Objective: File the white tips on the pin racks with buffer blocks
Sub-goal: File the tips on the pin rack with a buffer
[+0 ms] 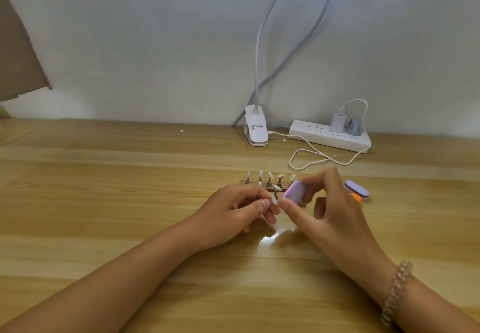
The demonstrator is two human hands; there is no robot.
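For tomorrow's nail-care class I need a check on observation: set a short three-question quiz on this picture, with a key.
1. True or false: the right hand holds a lilac buffer block.
2. What does the left hand pinch? A) a white tip B) the cable C) the plug
3. Fill in: a spare block lies on the table to the ___ of the pin rack.
Key: 1 true; 2 A; 3 right.

Your worktop (130,176) is glossy light wood; the buffer block (296,191) looks matt, the power strip (330,139) smooth white plastic.
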